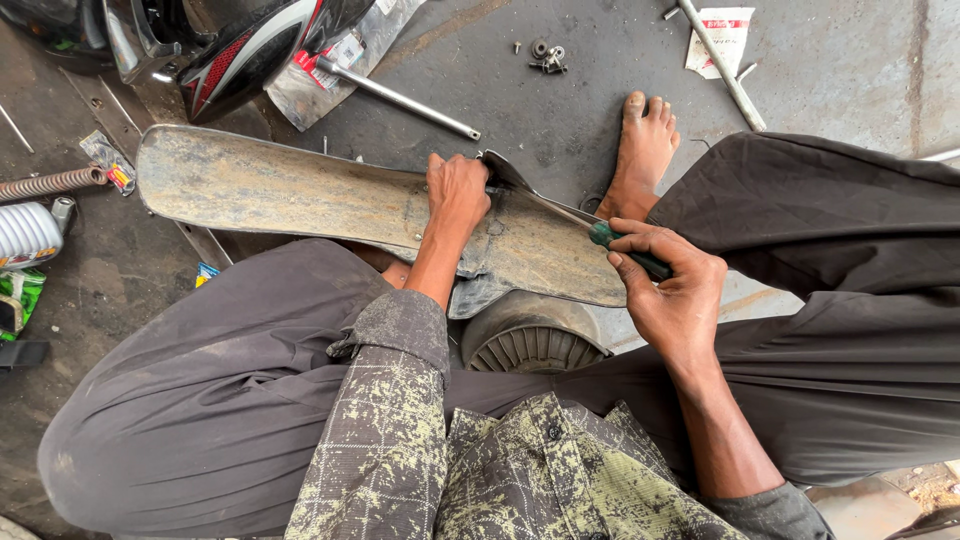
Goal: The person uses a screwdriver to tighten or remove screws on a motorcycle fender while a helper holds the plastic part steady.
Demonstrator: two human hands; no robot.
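Everything here is placed off the long, dusty grey plastic mudguard panel point(300, 190) lying across the person's lap. Off its left end there's a coiled metal spring point(50, 183) and a white plastic bottle point(25, 232) on the concrete floor point(560, 120); can't tell if anything's in that bottle. Above the panel's left half sits a black-and-red bike fairing point(240, 50), with a bare steel rod point(400, 98) beside it.

Around the panel's middle, the left hand point(457, 195) has its fingers closed over the top edge, clamping it down. Further right, the right hand point(672, 285) is wrapped around a green-handled screwdriver point(625, 250), shaft angled up-left with the tip at the panel's edge next to the left hand.

Progress-wise: looks like mid-job to me. A small pile of loose bolts and washers point(546, 57) sits on the floor above the panel, so some fasteners seem already out, but at least one is still being worked. Below the panel there's a ribbed round grey part point(530, 345).
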